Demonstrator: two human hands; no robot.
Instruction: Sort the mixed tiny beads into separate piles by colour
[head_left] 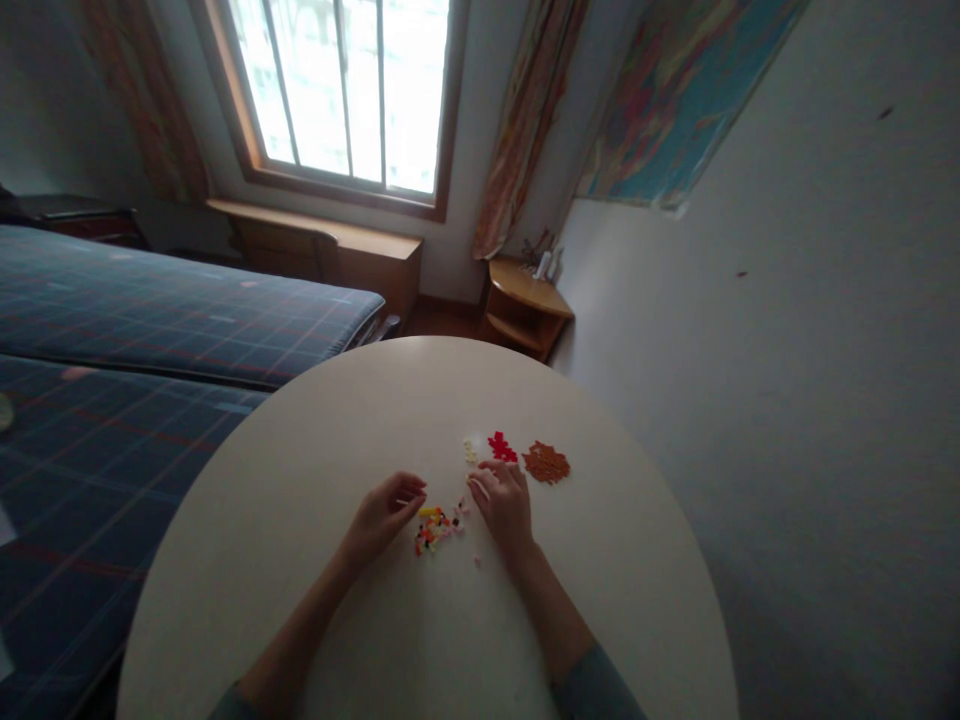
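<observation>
Several small mixed-colour pieces (435,532) lie in a loose pile on the round pale table (360,400), between my two hands. My left hand (387,512) is at the pile's left, fingers curled, with a small pale thing at the fingertips that is too small to name. Above and right of the pile, my right hand (504,500) pinches something tiny and yellowish. Beyond its fingers sit a few cream pieces (470,452) and a heap of red pieces (501,447). A brown heap (547,463) is to the right of the red one.
One pink piece (478,562) lies apart, near my right wrist. A bed with a plaid mattress (187,310) borders the table at the left. Behind stand a wooden desk (375,242) and a corner shelf (529,290). A white wall (787,400) rises at the right.
</observation>
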